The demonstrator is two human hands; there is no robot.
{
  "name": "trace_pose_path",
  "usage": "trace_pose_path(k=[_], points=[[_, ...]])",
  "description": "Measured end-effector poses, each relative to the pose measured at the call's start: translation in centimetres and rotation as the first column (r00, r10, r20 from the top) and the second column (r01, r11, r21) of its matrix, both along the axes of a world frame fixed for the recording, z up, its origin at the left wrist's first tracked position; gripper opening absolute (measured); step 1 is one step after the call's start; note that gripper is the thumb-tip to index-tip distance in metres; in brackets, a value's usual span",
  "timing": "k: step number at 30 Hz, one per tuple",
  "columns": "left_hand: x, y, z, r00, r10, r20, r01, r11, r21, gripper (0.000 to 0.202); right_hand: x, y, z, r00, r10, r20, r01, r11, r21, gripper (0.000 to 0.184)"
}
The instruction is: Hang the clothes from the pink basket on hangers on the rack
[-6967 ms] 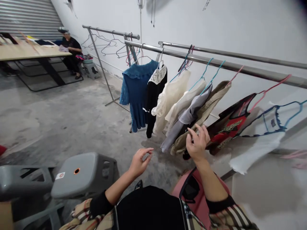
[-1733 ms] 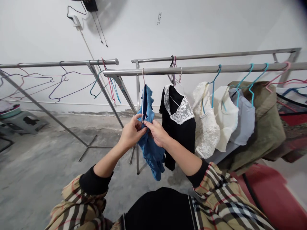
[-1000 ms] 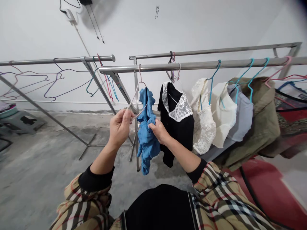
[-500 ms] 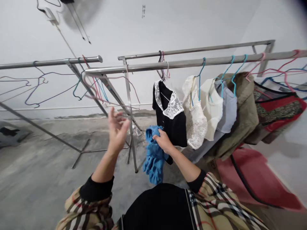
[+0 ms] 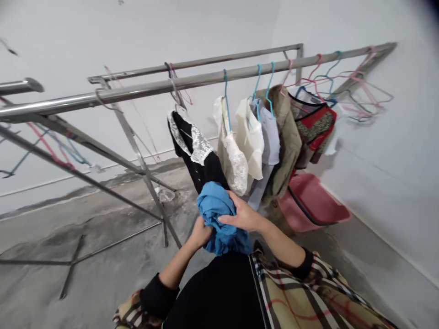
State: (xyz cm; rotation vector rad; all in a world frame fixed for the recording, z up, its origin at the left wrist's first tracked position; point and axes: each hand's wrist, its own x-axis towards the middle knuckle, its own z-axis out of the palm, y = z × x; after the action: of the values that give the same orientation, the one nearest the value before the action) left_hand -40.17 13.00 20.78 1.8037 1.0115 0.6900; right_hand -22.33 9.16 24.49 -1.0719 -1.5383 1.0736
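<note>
Holding blue garment (image 5: 214,199) left of pink basket (image 5: 322,203) with unclear contents.
Clamping with fingers of right hand (image 5: 243,215); touching with left hand (image 5: 199,234), too hidden to tell grip.

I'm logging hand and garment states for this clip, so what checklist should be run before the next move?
1. Blue garment clear of the front rail: ok, held below it.
2. Right hand on the cloth: ok, thumb across the front.
3. Left hand on the cloth: ok, though its fingers are partly hidden.
4. Blue garment spread flat: not ok, it is bunched up.
5. Blue garment apart from the black garment: cannot tell, they overlap in view.
6. Pink basket in view: ok.
</note>
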Motion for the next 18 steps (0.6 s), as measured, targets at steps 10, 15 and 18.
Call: trace_pose_path(k=[10,15,18], points=[[8.1,-1.6,-1.1,0.951,-0.297,0.088,0.306,0.945,-0.117,0.033,6.1,-8.2,-7.9,0.965,-0.251,-0.082,0.219,0.934,-0.282,0.074],[8.8,-0.5,-2.9,0.942,-0.321,0.101,0.335,0.92,-0.205,0.057,15.1,-12.8,-7.1,0.629,-0.771,-0.098,0.686,0.61,-0.397,0.071],[7.9,0.7,-3.2,0.969,-0.213,0.129,0.24,0.937,-0.254,0.057,21.3,-14.3,-4.0,0.291,-0.95,-0.115,0.897,0.313,-0.311,0.065]])
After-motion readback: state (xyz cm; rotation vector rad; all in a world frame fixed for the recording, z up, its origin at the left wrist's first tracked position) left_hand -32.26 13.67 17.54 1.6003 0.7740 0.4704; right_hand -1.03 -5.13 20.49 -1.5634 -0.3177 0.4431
